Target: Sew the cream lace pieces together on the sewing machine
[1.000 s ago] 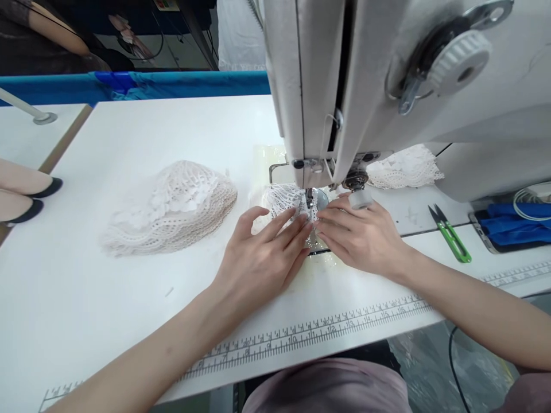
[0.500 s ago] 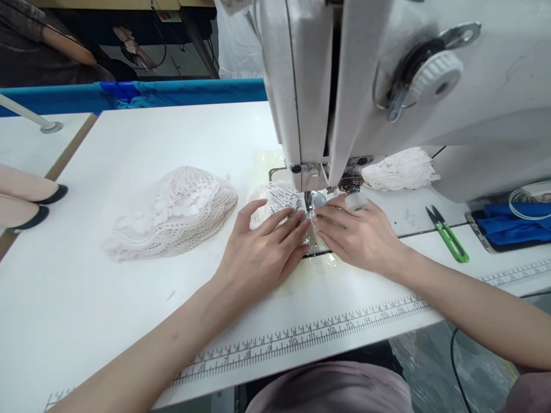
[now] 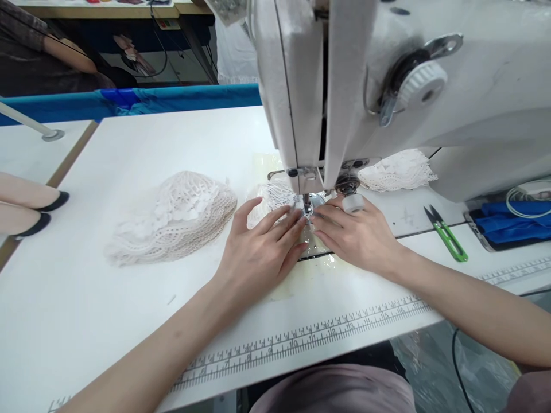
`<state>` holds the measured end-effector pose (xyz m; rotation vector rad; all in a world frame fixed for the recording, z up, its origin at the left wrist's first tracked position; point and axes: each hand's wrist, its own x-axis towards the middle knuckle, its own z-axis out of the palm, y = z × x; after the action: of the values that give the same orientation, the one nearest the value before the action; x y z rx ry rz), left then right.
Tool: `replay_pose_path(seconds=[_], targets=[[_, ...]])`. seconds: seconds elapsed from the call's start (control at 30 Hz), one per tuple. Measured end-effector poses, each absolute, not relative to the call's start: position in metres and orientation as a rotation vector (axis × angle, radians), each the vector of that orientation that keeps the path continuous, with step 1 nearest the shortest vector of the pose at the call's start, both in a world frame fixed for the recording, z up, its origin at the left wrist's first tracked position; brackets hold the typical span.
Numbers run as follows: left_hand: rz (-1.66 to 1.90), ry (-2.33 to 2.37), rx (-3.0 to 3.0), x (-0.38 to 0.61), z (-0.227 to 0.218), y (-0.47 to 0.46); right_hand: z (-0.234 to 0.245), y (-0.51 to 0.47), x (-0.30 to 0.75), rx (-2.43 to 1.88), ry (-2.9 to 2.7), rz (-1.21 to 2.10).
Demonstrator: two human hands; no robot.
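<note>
Left hand: the left hand (image 3: 260, 252) lay palm down with fingers stretched and thumb spread away from them; its fingertips rested just left of the presser foot (image 3: 306, 202), on the near edge of the lace; it was not closed on anything
Right hand: the right hand (image 3: 359, 235) pointed in from the other side, fingertips just beside the foot; its thumb was hidden, so whether it pinched the lace could not be told; a narrow gap parted the two sets of fingertips
Lace piece: the white lace piece (image 3: 275, 196) lay at the presser foot under the sewing machine (image 3: 293, 86), bunched up to the left; a little more of it showed beyond the left thumb than a second earlier
Change in view: the camera had shifted; the machine's ribbed dial (image 3: 422, 86) sat lower and further left in the picture, and a back table (image 3: 107, 10) had come in along the top
Unmoved: both hands kept nearly the same pose; the lace stack (image 3: 172, 218) stayed on the white table (image 3: 129, 321), left of the hands; another lace bundle (image 3: 400, 171) stayed behind the right hand; the green snips (image 3: 447, 235) stayed to its right, near the blue cloth (image 3: 516, 221)
</note>
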<state>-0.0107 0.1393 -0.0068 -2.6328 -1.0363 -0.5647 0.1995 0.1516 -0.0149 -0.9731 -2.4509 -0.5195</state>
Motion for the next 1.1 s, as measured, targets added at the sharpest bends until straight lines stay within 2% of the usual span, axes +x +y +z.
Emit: replay_pose_path(seconds=[0.63, 0.87, 1.1], targets=[[-0.569, -1.085, -2.668, -0.012, -0.008, 0.144, -0.017, 0.153, 0.198, -1.030, -2.457, -0.460], [-0.554, -1.077, -2.654, -0.011, -0.007, 0.143, -0.018, 0.153, 0.198, -1.029, -2.445, -0.532], [-0.574, -1.154, -2.581, -0.022, -0.005, 0.151, -0.014, 0.144, 0.190, -0.894, -2.531, -0.257]])
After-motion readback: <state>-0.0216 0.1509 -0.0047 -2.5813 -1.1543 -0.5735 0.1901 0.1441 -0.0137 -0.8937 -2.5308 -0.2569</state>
